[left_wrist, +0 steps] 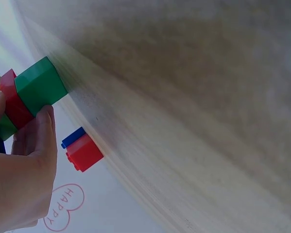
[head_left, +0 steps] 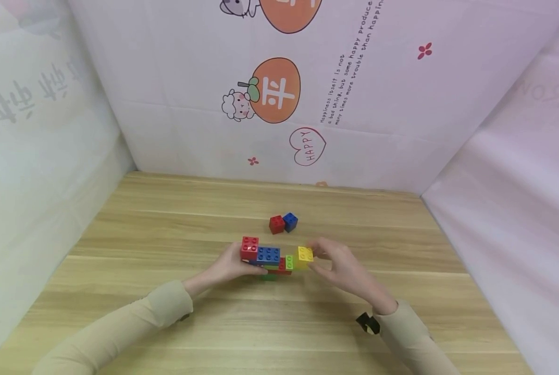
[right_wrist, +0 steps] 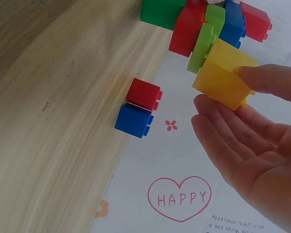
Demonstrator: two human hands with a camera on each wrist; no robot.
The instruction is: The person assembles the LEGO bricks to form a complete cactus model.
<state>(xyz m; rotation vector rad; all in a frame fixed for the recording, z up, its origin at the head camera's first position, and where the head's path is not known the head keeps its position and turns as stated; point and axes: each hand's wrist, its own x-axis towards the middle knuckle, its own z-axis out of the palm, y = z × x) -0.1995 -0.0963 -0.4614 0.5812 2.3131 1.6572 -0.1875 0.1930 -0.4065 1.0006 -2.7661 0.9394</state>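
Note:
My left hand [head_left: 231, 263] grips a structure of toy building bricks near the table's middle. In it are a red brick [head_left: 249, 247] on top at the left, a blue brick [head_left: 268, 254], a lower red brick [right_wrist: 186, 31], a lime brick [right_wrist: 201, 47] and a green brick [left_wrist: 41, 84] at the bottom. A yellow brick [right_wrist: 224, 73] is pinched between thumb and fingers of my right hand [head_left: 340, 264], at the structure's right end. It meets the lime brick in the right wrist view; whether they are joined I cannot tell.
Beyond the hands, a loose red brick [head_left: 276, 224] and a loose blue brick [head_left: 290, 222] stand side by side on the wooden table [head_left: 204, 208]. White printed cloth [head_left: 181, 94] hangs behind the table and along both sides.

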